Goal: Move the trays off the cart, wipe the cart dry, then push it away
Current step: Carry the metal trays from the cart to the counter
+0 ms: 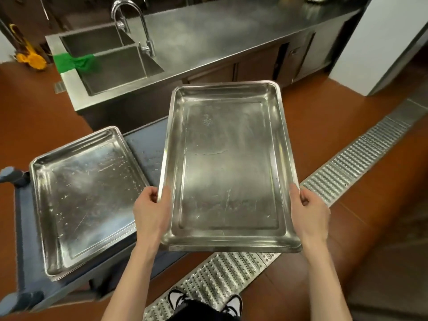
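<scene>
A: What's nearest?

B: A pair of black-and-white shoes on a metal floor grate, with brown floor around it.

A: And the hands?

B: Both carry one steel tray in the air. The left hand grips its left long edge, thumb over the rim and fingers curled beneath. The right hand grips the right long edge the same way. The tray is empty and sits level, above the grate and the right end of the cart.

A: Where's the other tray?

B: The second tray lies flat on the blue cart, at the left, with droplets on it. The bare part of the cart top between the two trays looks wet as well.

A: Farther back?

B: A steel counter with a sink and a curved tap. A green cloth hangs over the sink's left rim. Something yellow lies on the floor far left; I cannot tell what.
</scene>
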Demonstrator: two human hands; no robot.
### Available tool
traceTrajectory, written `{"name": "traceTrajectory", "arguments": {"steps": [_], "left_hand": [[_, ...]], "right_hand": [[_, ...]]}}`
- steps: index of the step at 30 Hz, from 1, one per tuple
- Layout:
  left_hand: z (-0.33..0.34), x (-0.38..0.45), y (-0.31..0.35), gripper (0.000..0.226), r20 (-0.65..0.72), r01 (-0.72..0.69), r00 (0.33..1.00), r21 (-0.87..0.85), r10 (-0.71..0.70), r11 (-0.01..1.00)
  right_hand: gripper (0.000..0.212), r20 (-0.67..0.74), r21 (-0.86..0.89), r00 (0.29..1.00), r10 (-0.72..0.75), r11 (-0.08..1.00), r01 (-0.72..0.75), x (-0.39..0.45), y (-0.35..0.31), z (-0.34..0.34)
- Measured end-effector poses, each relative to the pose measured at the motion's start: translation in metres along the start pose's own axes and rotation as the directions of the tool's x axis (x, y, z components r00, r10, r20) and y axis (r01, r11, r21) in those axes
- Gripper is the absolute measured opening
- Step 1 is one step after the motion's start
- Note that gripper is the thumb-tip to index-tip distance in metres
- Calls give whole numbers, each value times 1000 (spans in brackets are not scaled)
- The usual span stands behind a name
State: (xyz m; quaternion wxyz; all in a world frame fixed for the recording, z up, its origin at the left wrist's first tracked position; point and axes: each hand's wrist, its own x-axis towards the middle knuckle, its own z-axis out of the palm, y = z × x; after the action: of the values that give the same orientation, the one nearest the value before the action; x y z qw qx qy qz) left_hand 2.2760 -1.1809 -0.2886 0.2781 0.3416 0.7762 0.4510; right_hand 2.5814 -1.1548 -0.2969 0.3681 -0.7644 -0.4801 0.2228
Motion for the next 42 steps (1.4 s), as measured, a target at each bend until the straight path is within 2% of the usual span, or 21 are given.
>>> {"name": "traceTrajectory", "arguments": {"steps": [5, 14, 18, 24, 29, 33, 39, 42], "left_hand": [[36, -18, 17, 25, 57, -51, 997, 23, 50, 998], [101, -37, 53, 28, 216, -158, 966, 56, 142, 986], [130, -37, 70, 29, 279, -207, 942, 40, 188, 978], [187, -35, 93, 31, 439, -278, 863, -5, 252, 960], [240, -32, 112, 32, 568, -358, 763, -28, 310, 933], [278, -40, 124, 34, 677, -408, 656, -51, 332, 911], [316, -73, 137, 33, 811, -464, 458, -131, 364, 876], [329, -102, 138, 33, 866, -480, 345, -169, 362, 861]], "right_hand": [[56, -45, 49, 996, 73, 996, -71, 2, 27, -38], [59, -212, 97, 956, 203, 978, -186, 2, 73, -91], [64, -301, 98, 920, 251, 968, -232, 3, 89, -106], [64, -402, 139, 825, 398, 917, -375, 1, 110, -125], [61, -504, 202, 719, 479, 874, -441, -6, 122, -134], [58, -573, 228, 614, 542, 826, -516, -19, 126, -144], [60, -678, 299, 431, 595, 760, -577, -54, 135, -159], [60, -717, 352, 317, 621, 715, -604, -83, 143, -167]]}}
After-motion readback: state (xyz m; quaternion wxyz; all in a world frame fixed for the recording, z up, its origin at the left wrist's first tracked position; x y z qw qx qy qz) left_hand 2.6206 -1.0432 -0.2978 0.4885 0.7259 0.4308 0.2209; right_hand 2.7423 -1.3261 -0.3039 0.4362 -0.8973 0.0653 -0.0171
